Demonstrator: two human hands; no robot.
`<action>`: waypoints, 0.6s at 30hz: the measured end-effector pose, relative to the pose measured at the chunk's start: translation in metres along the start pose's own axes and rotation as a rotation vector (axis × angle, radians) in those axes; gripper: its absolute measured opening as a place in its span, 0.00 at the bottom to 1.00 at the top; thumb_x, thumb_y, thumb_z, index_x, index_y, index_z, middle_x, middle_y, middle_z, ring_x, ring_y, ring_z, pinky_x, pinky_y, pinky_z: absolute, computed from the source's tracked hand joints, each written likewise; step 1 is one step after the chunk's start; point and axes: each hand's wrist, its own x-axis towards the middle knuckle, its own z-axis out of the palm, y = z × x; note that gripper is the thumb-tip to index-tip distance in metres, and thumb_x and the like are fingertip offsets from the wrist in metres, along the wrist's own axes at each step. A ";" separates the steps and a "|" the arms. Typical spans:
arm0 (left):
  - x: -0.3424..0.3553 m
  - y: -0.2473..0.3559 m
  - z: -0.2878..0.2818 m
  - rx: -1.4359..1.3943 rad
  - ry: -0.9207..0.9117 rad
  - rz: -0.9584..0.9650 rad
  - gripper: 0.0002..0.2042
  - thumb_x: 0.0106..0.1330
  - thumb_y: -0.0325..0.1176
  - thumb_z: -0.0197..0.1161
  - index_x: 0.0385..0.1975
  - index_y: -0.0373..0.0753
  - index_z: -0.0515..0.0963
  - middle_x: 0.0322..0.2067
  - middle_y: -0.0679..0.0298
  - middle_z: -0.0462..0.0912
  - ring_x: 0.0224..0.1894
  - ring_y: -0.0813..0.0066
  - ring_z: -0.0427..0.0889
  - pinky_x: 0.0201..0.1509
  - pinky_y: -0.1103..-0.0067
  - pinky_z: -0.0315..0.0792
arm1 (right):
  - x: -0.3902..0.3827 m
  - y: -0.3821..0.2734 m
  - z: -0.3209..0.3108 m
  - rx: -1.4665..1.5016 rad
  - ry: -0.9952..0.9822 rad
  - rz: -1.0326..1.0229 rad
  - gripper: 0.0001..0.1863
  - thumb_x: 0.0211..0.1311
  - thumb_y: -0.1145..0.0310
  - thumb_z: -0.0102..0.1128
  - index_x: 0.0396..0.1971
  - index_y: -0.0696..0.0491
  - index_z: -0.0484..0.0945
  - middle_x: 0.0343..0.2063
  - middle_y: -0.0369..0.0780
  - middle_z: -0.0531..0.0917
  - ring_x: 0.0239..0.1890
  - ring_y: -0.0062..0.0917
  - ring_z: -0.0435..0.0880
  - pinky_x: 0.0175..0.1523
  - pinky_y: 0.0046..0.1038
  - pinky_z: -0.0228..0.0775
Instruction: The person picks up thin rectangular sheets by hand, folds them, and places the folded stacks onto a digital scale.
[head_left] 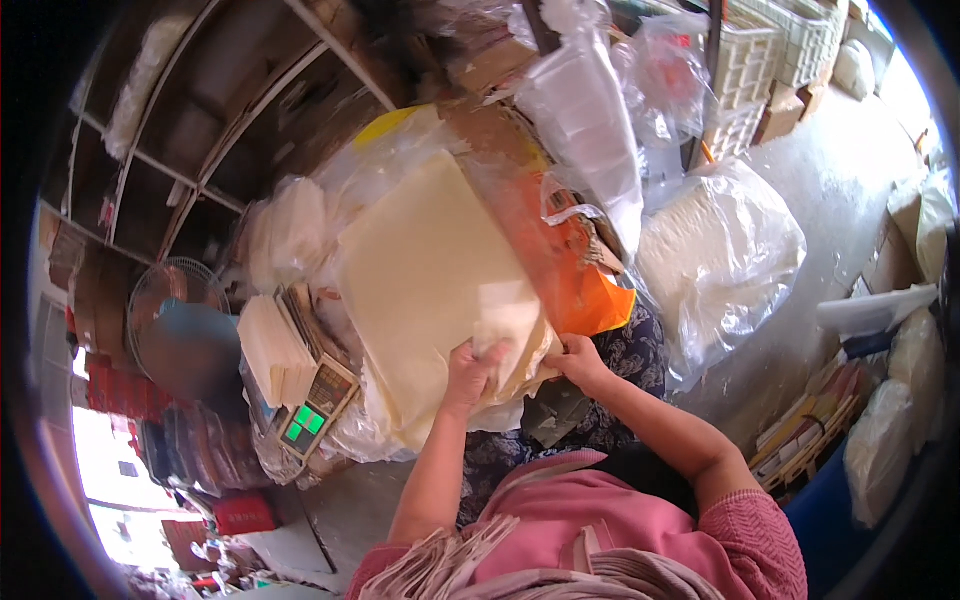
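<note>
A broad pile of thin cream sheets (pixel 425 255) lies in front of me, its near right corner crumpled and layered. At its near edge, my left hand (pixel 472 374) is closed on a small pale sheet (pixel 497 318), thumb on top. To the right, my right hand (pixel 580 364) pinches the layered corner of the cream sheets between thumb and fingers. Some of both hands' fingertips are hidden beneath the sheets. Orange plastic wrapping (pixel 590 300) lies just beyond the right hand.
Left of the pile is a weighing scale (pixel 305 422) with lit green displays, near a smaller stack of cream sheets (pixel 272 345). A fan (pixel 175 285) and a person in blue (pixel 190 345) are further left. A clear plastic bag (pixel 725 250) and white crates (pixel 745 65) stand right.
</note>
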 end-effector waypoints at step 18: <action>-0.005 -0.026 -0.012 1.581 -0.091 0.409 0.28 0.71 0.51 0.36 0.69 0.48 0.49 0.71 0.64 0.40 0.73 0.64 0.36 0.70 0.51 0.31 | 0.007 -0.027 0.012 -0.348 0.045 0.084 0.10 0.54 0.84 0.49 0.34 0.63 0.78 0.32 0.39 0.82 0.33 0.25 0.83 0.39 0.23 0.73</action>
